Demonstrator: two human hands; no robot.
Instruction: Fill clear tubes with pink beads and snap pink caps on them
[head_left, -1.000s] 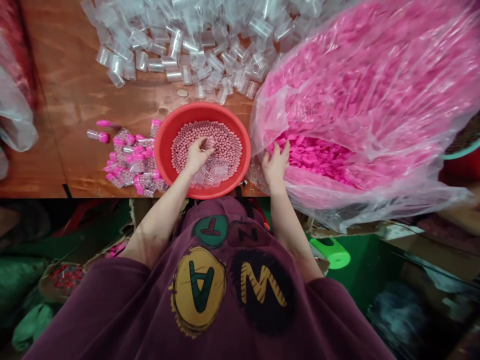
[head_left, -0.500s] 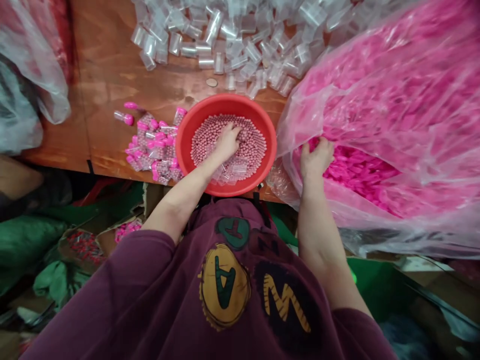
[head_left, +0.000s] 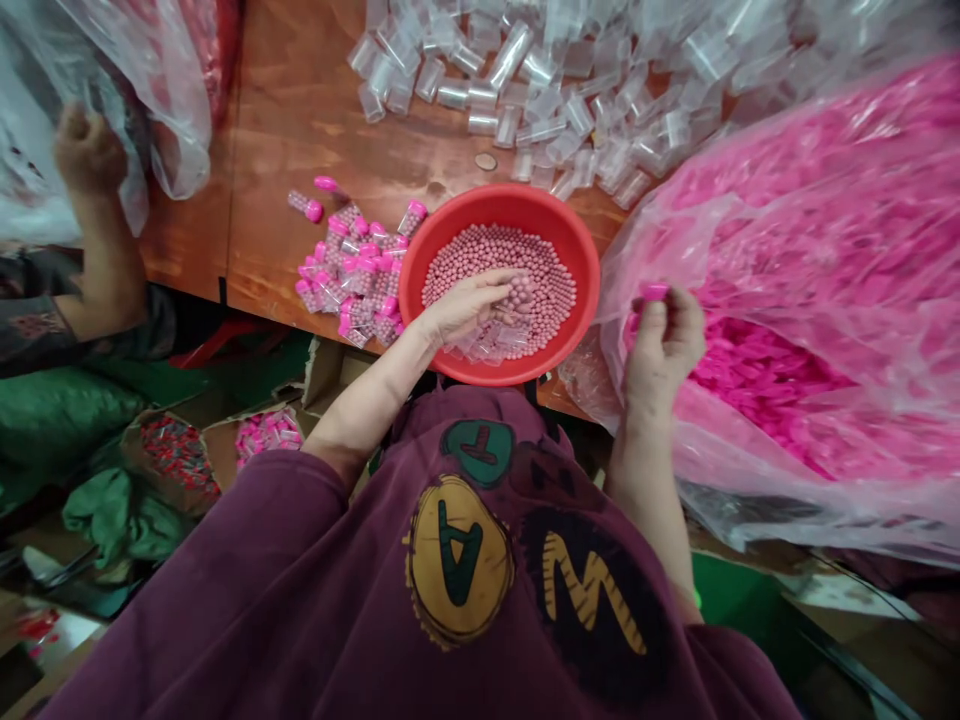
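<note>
My left hand (head_left: 469,305) is closed round a small clear tube (head_left: 519,290) that looks full of pink beads, held over the red basin (head_left: 581,325). Beneath it lie loose pink beads (head_left: 480,245) and several clear tubes (head_left: 499,342) at the near side of the basin. Off to the right, my right hand (head_left: 666,345) pinches a bright pink cap (head_left: 655,291) between thumb and fingers. That hand is at the mouth of a big clear plastic bag (head_left: 660,235) full of pink caps (head_left: 757,375).
Filled, pink-capped tubes (head_left: 360,265) are heaped left of the basin. Many clear tubes (head_left: 540,100) lie at the back of the wooden table (head_left: 300,110). Another person's hand (head_left: 90,150) is by plastic bags at far left. Open boxes (head_left: 270,435) stand below the table.
My left hand has lifted from the beads with the filled tube. My right hand has come up from the caps with one pink cap. The view has shifted left, and another person's hand appears.
</note>
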